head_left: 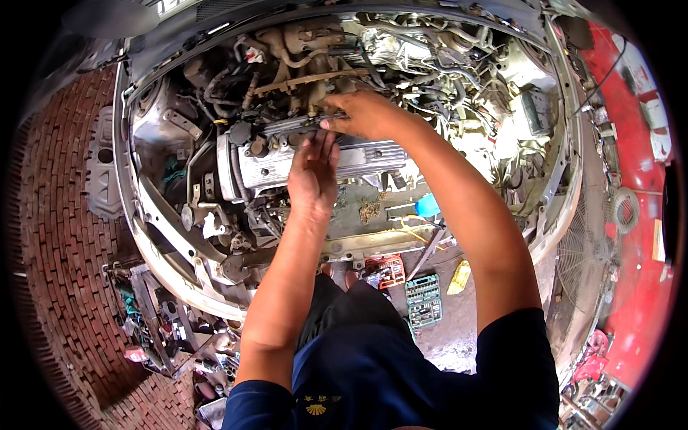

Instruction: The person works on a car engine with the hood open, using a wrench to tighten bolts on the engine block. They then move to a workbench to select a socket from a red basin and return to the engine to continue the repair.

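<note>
Head view: above the near edge of the engine bay, facing down
Engine: close, mid-frame
Lens: fisheye

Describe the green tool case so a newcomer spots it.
From the ribbed silver engine cover, go down the picture to the floor. Right of the dark trousers lies the open tool case, green where the nearby case is orange-red.

An open green tool case lies beside a red case.
</note>
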Demonstrator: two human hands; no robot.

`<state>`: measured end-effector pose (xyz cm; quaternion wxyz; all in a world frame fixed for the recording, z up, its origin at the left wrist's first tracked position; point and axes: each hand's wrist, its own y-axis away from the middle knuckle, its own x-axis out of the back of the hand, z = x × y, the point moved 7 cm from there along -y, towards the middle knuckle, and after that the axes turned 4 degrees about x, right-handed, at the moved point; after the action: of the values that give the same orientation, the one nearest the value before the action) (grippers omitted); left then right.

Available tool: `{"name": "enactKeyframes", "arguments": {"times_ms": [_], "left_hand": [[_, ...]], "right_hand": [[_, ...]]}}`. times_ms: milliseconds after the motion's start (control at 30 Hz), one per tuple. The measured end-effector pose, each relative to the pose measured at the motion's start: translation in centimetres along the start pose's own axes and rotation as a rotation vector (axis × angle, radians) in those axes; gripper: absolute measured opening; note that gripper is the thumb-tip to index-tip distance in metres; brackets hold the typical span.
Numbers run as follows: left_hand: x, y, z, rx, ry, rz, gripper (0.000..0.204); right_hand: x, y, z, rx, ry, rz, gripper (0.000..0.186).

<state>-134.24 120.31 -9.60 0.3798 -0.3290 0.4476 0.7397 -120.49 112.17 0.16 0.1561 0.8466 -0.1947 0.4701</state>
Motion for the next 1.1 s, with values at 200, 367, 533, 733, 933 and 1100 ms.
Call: {"name": "enactKeyframes", "arguments": {"times_ms": [200,367,533,733,933,1100], "left_hand": [[0.4,1.7,1.9,-0.072,-0.232,-0.130,0.050],[3.8,5.8,3.1,-0.068,-0.681,-0.118,0.056],[9.3,7.3,5.0,-0.266,-0.912,0.027,0.033],[3.7,6.5,10.4,-0.876,-1.486,-0.029,0.021],[-2.6,2.8,14.0,-1.097,-1.793,-0.115,0.036],[-2.9,-0.7,12.8,-0.989,-2.035,-0.320,0.042]], "right_hand": [[-2.2,-3.2,-1.0,0.060,-0.170,-0.159,0.057],[-2.2,-5.7,-0.6,-0.096,-0.356,-0.043,0.027],[-1.9,-7.2,0.6,-0.014,-0.373,-0.036,0.024],[-4.2,-1.9,-1.6,-0.198,-0.357,-0.151,0.029],[-4.7,-1.2,-2.2,-0.110,-0.064,0.156,0.031],[-5.0,-1.5,-2.6,-0.115,-0.097,0.179,0.032]]}}
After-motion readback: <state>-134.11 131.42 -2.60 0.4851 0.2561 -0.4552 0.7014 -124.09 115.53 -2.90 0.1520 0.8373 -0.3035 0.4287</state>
